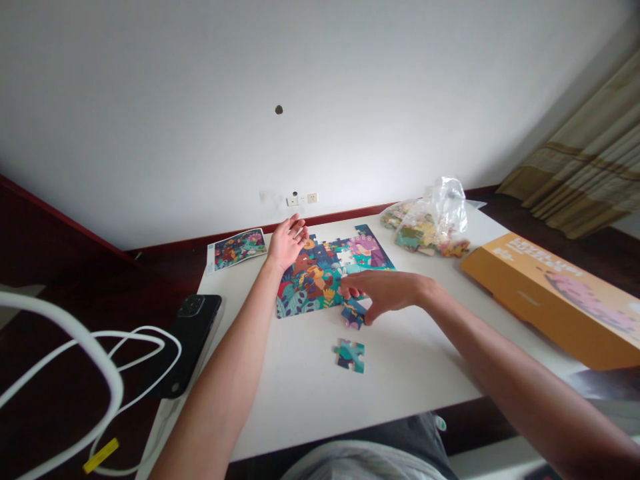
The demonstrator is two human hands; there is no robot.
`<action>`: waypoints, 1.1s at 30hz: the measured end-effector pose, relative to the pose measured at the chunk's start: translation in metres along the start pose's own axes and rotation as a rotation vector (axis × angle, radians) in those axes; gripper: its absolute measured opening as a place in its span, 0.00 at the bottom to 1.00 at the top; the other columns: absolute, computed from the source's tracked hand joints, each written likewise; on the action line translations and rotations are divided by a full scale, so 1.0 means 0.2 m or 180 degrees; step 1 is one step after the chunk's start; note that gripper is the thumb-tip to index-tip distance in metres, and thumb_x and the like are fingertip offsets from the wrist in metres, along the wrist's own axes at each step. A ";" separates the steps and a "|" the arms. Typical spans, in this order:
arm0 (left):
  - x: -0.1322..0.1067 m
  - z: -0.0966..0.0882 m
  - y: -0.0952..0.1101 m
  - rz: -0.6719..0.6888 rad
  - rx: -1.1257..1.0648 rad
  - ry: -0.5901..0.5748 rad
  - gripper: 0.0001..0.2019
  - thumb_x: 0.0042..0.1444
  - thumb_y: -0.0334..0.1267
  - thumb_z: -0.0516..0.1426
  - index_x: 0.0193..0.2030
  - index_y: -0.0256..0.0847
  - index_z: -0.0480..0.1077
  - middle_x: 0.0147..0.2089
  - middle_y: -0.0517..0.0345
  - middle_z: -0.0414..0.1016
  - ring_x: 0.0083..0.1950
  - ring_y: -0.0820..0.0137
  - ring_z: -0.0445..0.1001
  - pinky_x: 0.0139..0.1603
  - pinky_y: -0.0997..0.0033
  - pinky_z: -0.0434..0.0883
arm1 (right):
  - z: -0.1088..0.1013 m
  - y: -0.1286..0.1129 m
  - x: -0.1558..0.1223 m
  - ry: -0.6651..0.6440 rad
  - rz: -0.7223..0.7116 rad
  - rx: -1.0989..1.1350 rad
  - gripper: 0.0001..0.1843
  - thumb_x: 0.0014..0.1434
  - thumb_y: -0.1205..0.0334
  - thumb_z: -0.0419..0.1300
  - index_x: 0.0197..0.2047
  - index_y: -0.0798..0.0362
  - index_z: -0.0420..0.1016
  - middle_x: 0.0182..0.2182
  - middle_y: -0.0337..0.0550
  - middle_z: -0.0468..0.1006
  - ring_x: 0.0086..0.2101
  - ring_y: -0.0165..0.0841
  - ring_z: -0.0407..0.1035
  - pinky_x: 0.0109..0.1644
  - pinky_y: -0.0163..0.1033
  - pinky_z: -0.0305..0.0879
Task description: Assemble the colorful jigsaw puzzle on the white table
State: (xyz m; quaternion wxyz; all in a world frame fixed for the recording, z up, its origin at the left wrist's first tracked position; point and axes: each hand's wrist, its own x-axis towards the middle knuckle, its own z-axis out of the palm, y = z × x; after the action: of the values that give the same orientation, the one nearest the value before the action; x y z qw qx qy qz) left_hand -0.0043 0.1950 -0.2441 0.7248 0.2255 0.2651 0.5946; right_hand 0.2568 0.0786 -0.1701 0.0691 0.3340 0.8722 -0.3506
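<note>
A partly assembled jigsaw puzzle [300, 300] lies on the white table, with gaps in its upper middle. My left hand [289, 243] is over its upper left edge, fingers extended and holding nothing. At the puzzle's lower edge, my right hand [387, 292] pinches a dark blue puzzle piece [354, 315] between thumb and fingers; whether that piece touches the table I cannot tell. Nearer to me a loose teal puzzle piece [351, 355] lies flat. My right hand hides part of the puzzle's lower right.
A printed picture sheet [237, 251] lies at the back left. Clear plastic bags [430, 223] of puzzle pieces sit at the back right, beside an orange box [540, 313]. On the left edge is a black phone [187, 340], with a white cable [115, 373] near it.
</note>
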 end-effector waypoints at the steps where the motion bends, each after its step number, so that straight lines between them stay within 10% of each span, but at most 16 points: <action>1: 0.00 0.00 0.00 0.0004 0.0017 0.0010 0.12 0.60 0.40 0.64 0.50 0.43 0.78 0.44 0.52 0.79 0.46 0.67 0.79 0.55 0.65 0.74 | 0.00 0.00 0.00 0.0007 -0.0019 0.0021 0.25 0.50 0.50 0.72 0.49 0.48 0.72 0.46 0.44 0.76 0.44 0.42 0.70 0.43 0.42 0.64; 14: 0.00 0.01 0.00 -0.0013 0.0056 0.0072 0.11 0.59 0.37 0.64 0.48 0.42 0.78 0.43 0.54 0.79 0.44 0.69 0.79 0.54 0.67 0.74 | -0.09 0.17 0.00 0.0592 -0.0030 0.1067 0.16 0.60 0.51 0.63 0.46 0.53 0.74 0.37 0.44 0.82 0.37 0.34 0.75 0.40 0.37 0.67; 22: 0.01 0.00 0.00 -0.0001 0.0063 0.0016 0.11 0.59 0.36 0.64 0.48 0.41 0.78 0.44 0.54 0.79 0.43 0.70 0.79 0.51 0.68 0.74 | -0.16 0.40 -0.06 0.1075 0.0694 0.0012 0.16 0.60 0.49 0.62 0.43 0.52 0.78 0.32 0.42 0.80 0.31 0.34 0.70 0.35 0.38 0.60; 28: 0.00 0.00 0.00 -0.0004 0.0086 0.0057 0.12 0.58 0.37 0.65 0.49 0.43 0.78 0.44 0.54 0.79 0.44 0.69 0.79 0.54 0.67 0.74 | -0.16 0.27 -0.06 0.1284 0.0693 -0.0385 0.13 0.61 0.54 0.62 0.46 0.50 0.79 0.33 0.42 0.81 0.32 0.34 0.71 0.36 0.37 0.60; 33: 0.01 0.00 0.00 -0.0024 0.0023 0.0031 0.12 0.58 0.36 0.65 0.49 0.41 0.78 0.44 0.53 0.78 0.44 0.69 0.78 0.54 0.67 0.74 | -0.07 0.03 -0.03 0.0316 -0.0103 -0.0028 0.22 0.56 0.55 0.69 0.54 0.47 0.79 0.35 0.40 0.79 0.33 0.33 0.71 0.37 0.36 0.61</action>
State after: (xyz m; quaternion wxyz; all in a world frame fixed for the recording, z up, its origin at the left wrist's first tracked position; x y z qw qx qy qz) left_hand -0.0034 0.1959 -0.2444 0.7249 0.2242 0.2716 0.5920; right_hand 0.2657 0.0874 -0.1617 0.0215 0.3366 0.8814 -0.3308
